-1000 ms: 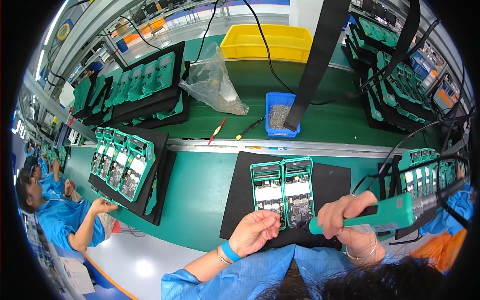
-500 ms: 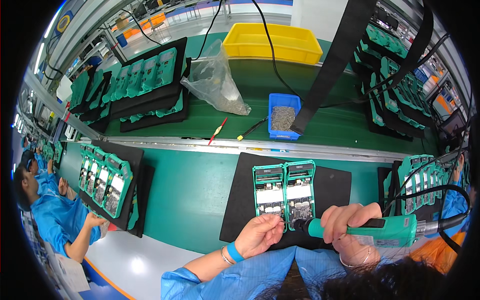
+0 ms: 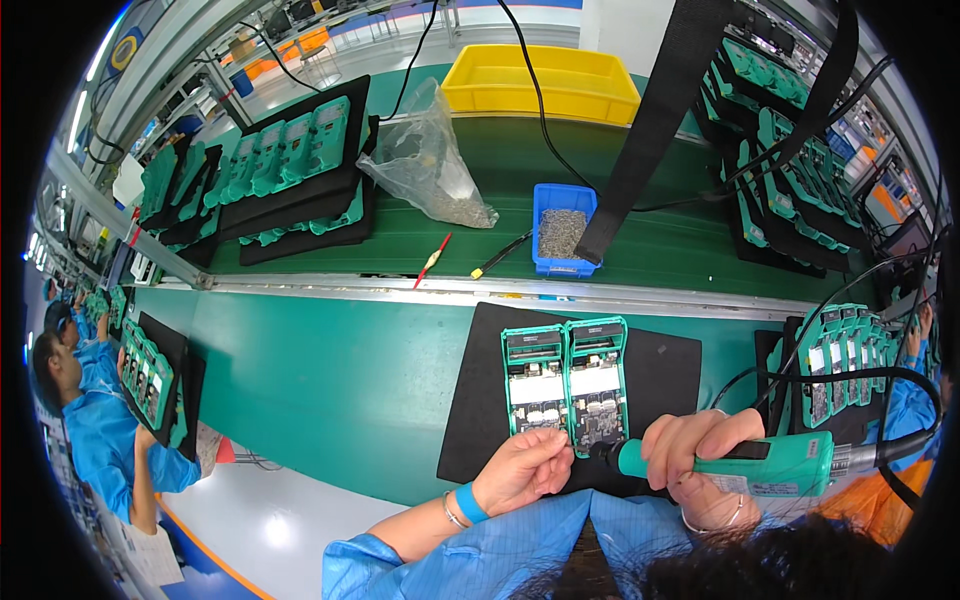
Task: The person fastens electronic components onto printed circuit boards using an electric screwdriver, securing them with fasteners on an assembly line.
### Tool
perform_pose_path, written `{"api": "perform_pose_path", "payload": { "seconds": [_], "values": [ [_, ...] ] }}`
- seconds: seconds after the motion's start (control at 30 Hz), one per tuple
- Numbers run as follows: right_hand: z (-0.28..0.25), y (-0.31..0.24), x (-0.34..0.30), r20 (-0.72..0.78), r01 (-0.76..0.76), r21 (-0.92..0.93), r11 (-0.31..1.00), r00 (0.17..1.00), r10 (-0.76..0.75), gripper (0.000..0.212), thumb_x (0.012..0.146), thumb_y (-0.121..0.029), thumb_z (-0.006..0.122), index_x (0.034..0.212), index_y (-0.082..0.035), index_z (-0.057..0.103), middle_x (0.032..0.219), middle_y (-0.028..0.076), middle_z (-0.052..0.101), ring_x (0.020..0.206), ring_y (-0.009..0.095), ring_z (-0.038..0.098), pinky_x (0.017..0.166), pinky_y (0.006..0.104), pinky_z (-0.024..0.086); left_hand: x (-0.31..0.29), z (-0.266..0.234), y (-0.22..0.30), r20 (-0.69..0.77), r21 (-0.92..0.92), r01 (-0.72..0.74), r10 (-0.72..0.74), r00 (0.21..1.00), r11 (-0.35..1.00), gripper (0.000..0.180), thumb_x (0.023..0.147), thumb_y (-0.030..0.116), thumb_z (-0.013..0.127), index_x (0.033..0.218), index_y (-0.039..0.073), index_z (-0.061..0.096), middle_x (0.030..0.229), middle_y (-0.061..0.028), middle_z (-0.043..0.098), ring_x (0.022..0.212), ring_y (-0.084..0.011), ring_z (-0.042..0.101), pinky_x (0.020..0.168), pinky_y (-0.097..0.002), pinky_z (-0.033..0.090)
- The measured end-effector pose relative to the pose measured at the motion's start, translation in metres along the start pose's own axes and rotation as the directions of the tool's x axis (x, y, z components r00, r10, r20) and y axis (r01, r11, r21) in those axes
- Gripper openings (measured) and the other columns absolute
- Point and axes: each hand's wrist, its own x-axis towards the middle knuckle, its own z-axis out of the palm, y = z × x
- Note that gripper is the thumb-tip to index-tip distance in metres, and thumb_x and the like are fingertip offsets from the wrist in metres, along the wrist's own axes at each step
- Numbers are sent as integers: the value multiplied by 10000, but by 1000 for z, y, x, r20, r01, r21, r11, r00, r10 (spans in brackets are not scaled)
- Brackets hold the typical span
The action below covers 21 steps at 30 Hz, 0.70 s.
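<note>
Two green plastic housings (image 3: pixel 597 376) with circuit boards and white panels inside lie side by side on a black mat (image 3: pixel 662 385) in front of me. My right hand (image 3: pixel 700 458) is wrapped round a green electric screwdriver (image 3: pixel 785 463), held nearly level with its dark tip pointing left. That tip is at the near end of the right-hand housing. Beside it, my left hand (image 3: pixel 522 474) has thumb and fingers pinched together at the housings' near edge. Whatever sits between those fingertips is too small to make out.
Beyond the metal rail stand a blue bin (image 3: pixel 563 232) of small metal screws, a clear plastic bag (image 3: pixel 430 165) and a yellow tray (image 3: pixel 540 82). Stacks of green housings (image 3: pixel 290 150) flank the bench. A black strap (image 3: pixel 660 130) hangs down. At left, a co-worker (image 3: pixel 105 430) holds a loaded mat.
The co-worker at left has drawn the mat with its housings away to the left, off the spot beside me. My own hands and the screwdriver have barely moved.
</note>
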Motion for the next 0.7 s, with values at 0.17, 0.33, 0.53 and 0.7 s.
{"api": "perform_pose_path", "payload": {
  "seconds": [0.17,0.33,0.53,0.7],
  "values": [
    [-9,11,0,-77,72,-156,985,993,-85,274,771,19,573,966,-87,412,696,63,498,566,186,515,588,354,426,-10,14,6,-174,84,-54,68,982,995,354,931,248,401,1202,23,381,707,-55,477,511,-122,434,420,-221,321],
    [-33,27,11,-134,133,-364,922,972,-194,256,769,57,529,964,-44,398,692,70,482,590,163,488,559,285,423,-19,18,11,-208,488,-182,316,926,854,252,906,112,447,1149,45,449,688,-15,487,517,-53,434,454,-182,333],
    [-44,45,16,-141,109,-440,891,972,-189,290,749,117,504,981,-22,398,700,70,479,618,165,498,567,291,438,-45,54,40,460,839,-543,476,749,43,133,793,-19,551,919,-1,590,726,-72,555,586,-152,546,527,-263,430],
    [-47,55,18,-168,72,-470,880,971,-170,309,734,138,505,980,-18,404,736,77,488,639,161,516,581,278,451,-53,77,58,762,627,-771,287,580,-108,211,628,2,623,838,-11,637,757,-76,559,591,-202,547,472,-301,426]
  ]
}}
